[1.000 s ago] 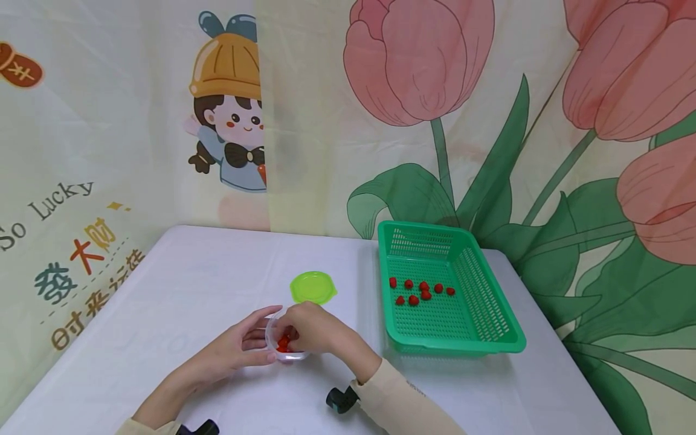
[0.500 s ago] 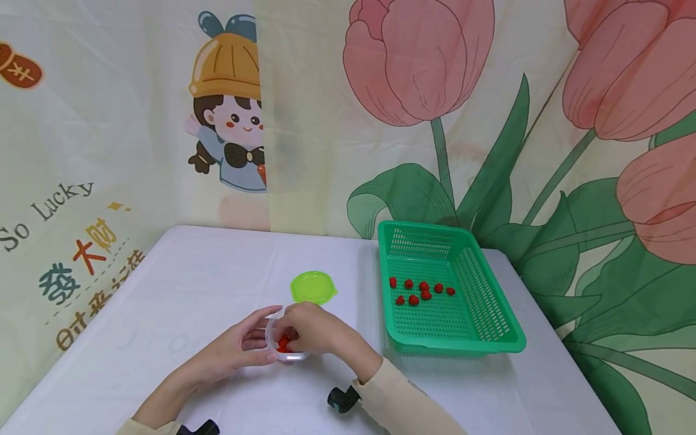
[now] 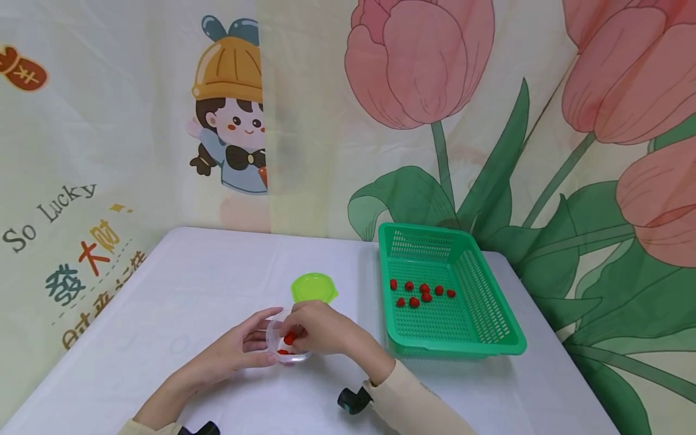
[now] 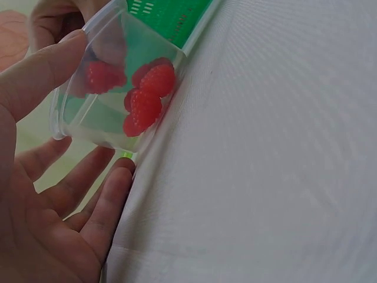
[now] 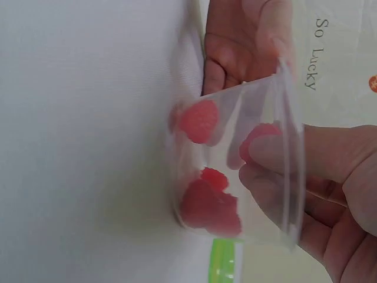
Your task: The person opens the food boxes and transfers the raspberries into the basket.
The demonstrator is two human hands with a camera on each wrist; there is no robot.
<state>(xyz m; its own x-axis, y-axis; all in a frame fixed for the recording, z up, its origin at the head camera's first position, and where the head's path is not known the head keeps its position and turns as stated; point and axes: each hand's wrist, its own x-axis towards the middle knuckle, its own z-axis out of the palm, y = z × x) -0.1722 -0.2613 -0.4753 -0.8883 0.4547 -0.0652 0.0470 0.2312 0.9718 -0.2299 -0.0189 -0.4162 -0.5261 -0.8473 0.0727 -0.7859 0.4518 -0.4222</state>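
Note:
A small clear plastic tub (image 3: pixel 294 357) stands on the white table in front of me. My left hand (image 3: pixel 236 345) holds it from the left, thumb on the near side and fingers around the far side. Reaching into the tub from the right, my right hand (image 3: pixel 325 328) pinches a raspberry (image 4: pixel 105 76) between thumb and fingers, raised off the bottom. Several other raspberries (image 5: pixel 203 206) lie at the tub's bottom, seen through its wall in both wrist views. In the head view, the right fingers partly cover the tub's inside.
A green lid (image 3: pixel 313 286) lies just behind the tub. To the right stands a green perforated basket (image 3: pixel 457 348) with several raspberries (image 3: pixel 414 302) spread on its floor. The table (image 3: pixel 163 314) meets a printed cloth backdrop behind.
My right hand has lifted slightly and shifted right inside the tub, with a raspberry raised in its fingers. The left hand stays in place on the tub. The head view has tilted a little.

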